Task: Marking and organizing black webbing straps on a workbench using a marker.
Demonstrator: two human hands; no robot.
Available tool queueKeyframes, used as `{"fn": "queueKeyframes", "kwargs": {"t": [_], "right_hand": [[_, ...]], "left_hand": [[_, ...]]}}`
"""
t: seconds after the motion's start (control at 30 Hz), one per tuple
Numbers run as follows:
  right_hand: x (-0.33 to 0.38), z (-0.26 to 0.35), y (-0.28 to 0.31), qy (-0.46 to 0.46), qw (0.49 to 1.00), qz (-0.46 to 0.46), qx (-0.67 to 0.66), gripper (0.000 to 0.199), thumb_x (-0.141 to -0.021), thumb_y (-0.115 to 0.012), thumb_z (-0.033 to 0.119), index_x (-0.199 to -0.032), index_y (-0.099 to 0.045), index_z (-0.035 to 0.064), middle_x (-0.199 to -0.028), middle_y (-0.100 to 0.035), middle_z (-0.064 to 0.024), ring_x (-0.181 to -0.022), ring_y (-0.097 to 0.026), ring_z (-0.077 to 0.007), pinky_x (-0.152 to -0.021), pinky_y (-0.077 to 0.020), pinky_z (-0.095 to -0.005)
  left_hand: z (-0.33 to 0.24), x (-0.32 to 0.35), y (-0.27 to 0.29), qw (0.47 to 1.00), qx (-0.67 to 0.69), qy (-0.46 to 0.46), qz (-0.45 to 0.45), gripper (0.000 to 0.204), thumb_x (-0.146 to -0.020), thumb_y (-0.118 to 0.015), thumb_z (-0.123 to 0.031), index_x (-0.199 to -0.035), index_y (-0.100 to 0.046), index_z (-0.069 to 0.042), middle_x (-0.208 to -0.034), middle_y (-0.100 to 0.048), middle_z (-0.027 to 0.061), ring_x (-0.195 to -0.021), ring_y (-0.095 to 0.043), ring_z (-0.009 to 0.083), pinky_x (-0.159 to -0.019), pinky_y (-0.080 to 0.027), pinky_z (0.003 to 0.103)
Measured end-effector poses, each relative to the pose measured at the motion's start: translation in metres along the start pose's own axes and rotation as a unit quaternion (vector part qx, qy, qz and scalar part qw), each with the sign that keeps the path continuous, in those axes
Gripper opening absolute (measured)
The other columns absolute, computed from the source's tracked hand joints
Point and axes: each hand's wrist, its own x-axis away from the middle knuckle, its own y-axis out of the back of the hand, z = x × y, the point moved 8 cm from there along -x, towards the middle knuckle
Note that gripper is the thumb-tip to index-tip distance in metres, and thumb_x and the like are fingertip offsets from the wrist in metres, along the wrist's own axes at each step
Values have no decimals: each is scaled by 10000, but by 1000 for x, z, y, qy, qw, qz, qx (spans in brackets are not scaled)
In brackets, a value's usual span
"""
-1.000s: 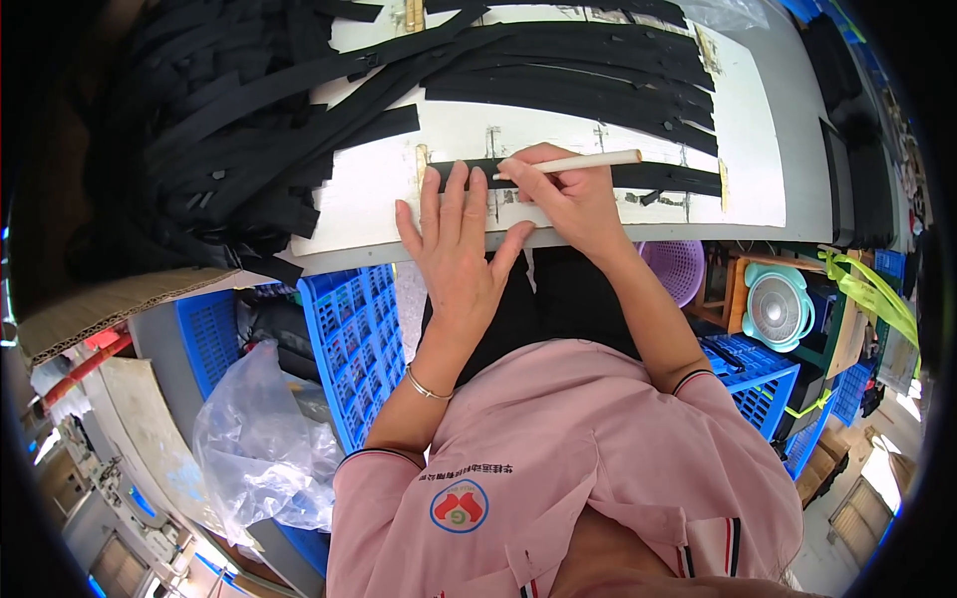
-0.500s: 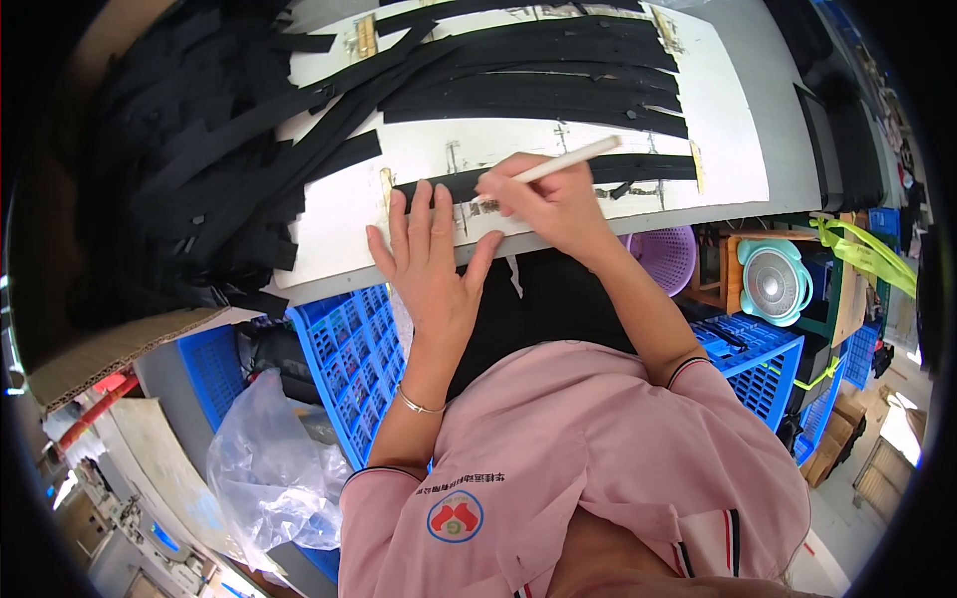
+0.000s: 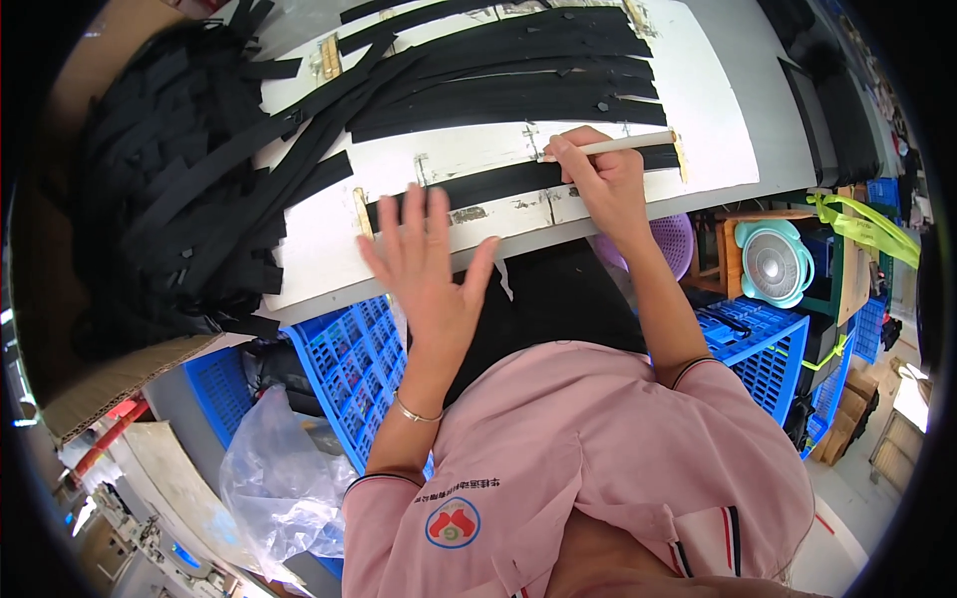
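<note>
Head view: left hand [image 3: 427, 261] spread wide and flat, fingers fanned, palm down at the near edge of the white table [image 3: 718, 130], fingertips touching the left end of a single black strap [image 3: 498, 182] laid out across it. Right hand [image 3: 598, 177] closed around a white marking pencil [image 3: 608, 147], tip pressed at the strap's upper edge. Beyond, more black straps [image 3: 498, 70] in rows; at left, a heaped pile of straps [image 3: 169, 189]. Under the table, blue crates [image 3: 344, 359].
</note>
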Motion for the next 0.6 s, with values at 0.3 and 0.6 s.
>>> {"fn": "queueKeyframes", "kwargs": {"t": [0.3, 0.6], "right_hand": [[-1, -2, -3, -14, 1000, 15, 4, 196, -1004, -668, 149, -944, -766, -11, -690, -639, 2, -628, -537, -35, -560, -398, -215], [4, -3, 0, 16, 999, 38, 6, 199, -982, -686, 129, -875, -749, -27, -680, -660, -16, -624, -567, -58, -562, -427, -236]], "left_hand": [[-51, -33, -37, 988, 127, -84, -24, 278, -900, -751, -135, -1160, -746, -37, -1211, -674, 92, -1155, -586, 288, -1095, -360, 473], [-50, -33, -37, 990, 112, -79, -40, 228, -877, -757, -87, -1102, -775, -52, -1153, -686, 67, -1098, -594, 272, -1022, -397, 435]]}}
